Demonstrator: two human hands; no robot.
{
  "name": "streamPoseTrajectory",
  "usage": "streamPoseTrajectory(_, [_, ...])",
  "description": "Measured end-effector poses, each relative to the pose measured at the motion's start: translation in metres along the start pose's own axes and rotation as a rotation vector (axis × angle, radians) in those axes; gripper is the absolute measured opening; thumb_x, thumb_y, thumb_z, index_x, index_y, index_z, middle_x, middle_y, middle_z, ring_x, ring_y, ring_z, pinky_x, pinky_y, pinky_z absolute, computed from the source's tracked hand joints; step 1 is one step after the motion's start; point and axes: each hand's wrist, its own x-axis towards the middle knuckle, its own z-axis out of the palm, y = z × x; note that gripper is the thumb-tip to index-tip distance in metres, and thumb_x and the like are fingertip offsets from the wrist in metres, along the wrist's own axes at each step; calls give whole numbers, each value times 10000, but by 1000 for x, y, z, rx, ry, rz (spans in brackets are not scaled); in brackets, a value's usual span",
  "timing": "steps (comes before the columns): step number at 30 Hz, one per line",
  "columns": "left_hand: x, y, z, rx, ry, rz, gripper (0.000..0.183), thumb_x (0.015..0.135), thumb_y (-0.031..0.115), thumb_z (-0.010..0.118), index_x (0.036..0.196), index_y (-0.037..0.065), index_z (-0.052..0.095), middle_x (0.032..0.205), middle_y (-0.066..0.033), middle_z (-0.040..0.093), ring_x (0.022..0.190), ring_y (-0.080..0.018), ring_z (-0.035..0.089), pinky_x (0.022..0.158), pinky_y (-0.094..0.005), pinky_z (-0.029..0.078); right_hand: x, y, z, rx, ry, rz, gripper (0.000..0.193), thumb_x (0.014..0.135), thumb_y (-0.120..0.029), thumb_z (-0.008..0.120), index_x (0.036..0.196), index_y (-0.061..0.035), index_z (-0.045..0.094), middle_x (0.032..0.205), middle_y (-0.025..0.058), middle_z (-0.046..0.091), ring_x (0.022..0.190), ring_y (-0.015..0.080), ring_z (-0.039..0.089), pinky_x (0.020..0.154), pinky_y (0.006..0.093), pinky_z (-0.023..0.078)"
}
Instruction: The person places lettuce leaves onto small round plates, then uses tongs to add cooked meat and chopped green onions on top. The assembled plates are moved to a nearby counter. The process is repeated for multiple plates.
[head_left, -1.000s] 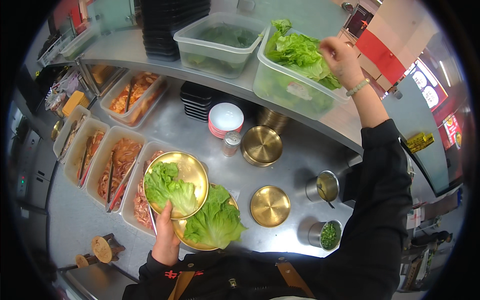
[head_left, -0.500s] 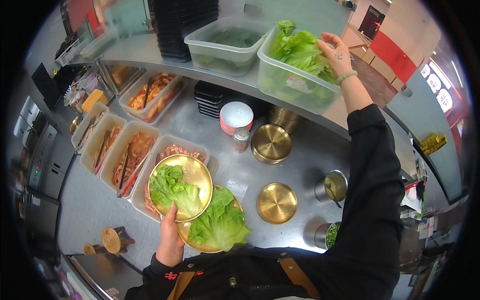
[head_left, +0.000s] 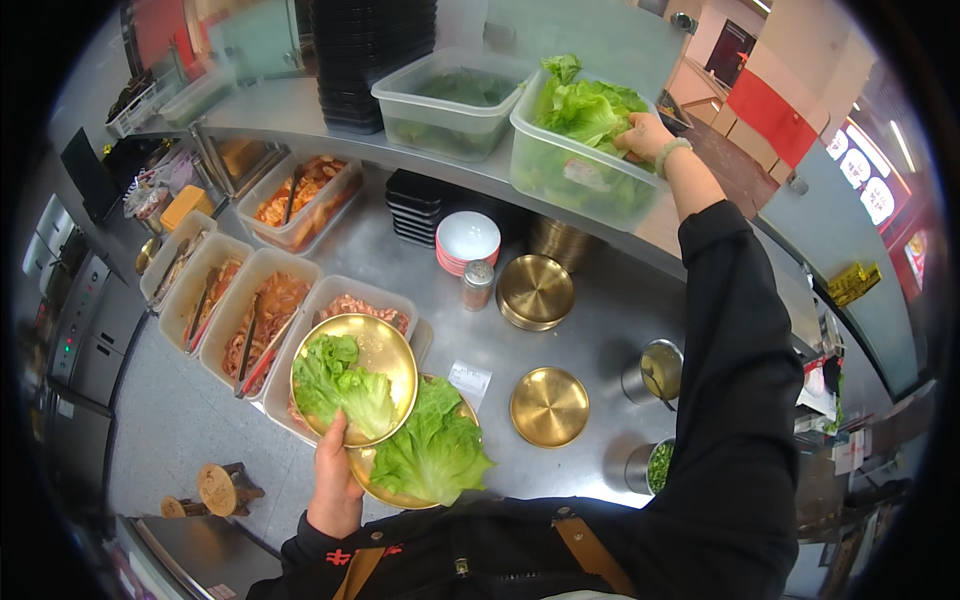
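My left hand (head_left: 336,482) grips a gold plate (head_left: 388,348) by its near edge, thumb over the rim. Lettuce leaves (head_left: 350,388) lie on that plate. Below and to its right is a second gold plate (head_left: 364,474), mostly covered by a large lettuce leaf (head_left: 432,452); what supports it is hidden. My right hand (head_left: 647,138) reaches into a clear plastic tub (head_left: 550,182) on the raised shelf, its fingers closed on the heaped lettuce (head_left: 585,112). The fingertips are partly hidden among the leaves.
Tubs of meat (head_left: 262,300) with tongs stand at the left. A shaker (head_left: 477,286), white bowls (head_left: 468,236) and stacked gold plates (head_left: 536,290) sit mid-counter. A single gold plate (head_left: 550,407) lies nearer. Metal pots (head_left: 640,380) stand right; another tub (head_left: 445,130) shares the shelf.
My right hand has moved left and down, deeper into the lettuce tub, and its fingers have closed on the leaves. My left hand still holds the plate, nearly unmoved.
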Motion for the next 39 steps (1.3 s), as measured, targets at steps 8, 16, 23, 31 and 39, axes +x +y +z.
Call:
streamPoseTrajectory(8, [16, 2, -8, 19, 143, -15, 431, 939, 196, 477, 1319, 29, 364, 1270, -123, 507, 1110, -261, 541, 945, -391, 445, 2, 9, -2, 95, 217, -17, 128, 786, -143, 625, 889, -68, 636, 709, 37, 593, 594, 121, 565, 487, 282, 463])
streamPoseTrajectory(16, [53, 22, -2, -54, 85, 71, 424, 936, 187, 480, 1312, 18, 382, 1264, -139, 514, 1092, -261, 554, 935, -407, 454, -14, -52, -66, -41, 597, -529, 297, 760, 9, 577, 1056, 11, 600, 917, 121, 664, 821, 162, 618, 746, 273, 491])
streamPoseTrajectory(23, [51, 23, 17, -100, -26, 64, 426, 945, 202, 462, 1317, 14, 375, 1259, -144, 515, 1114, -263, 538, 951, -396, 438, -10, -33, -107, 76, 672, -636, 219, 768, -44, 606, 976, 22, 598, 828, 90, 650, 758, 153, 615, 654, 279, 489])
streamPoseTrajectory(31, [37, 23, 18, -39, 31, 62, 427, 945, 181, 459, 1328, 22, 356, 1277, -143, 499, 1108, -262, 543, 941, -399, 448, -42, -23, -79, -154, 431, -208, 242, 735, -115, 602, 929, 22, 650, 725, 78, 652, 603, 134, 613, 554, 262, 500])
streamPoseTrajectory(39, [28, 21, 6, -66, 102, 35, 440, 940, 192, 479, 1337, 41, 364, 1301, -133, 485, 1138, -255, 521, 944, -406, 445, -55, -25, -54, -430, 414, -133, 114, 764, -109, 589, 777, 0, 618, 670, 91, 623, 624, 162, 595, 557, 301, 466])
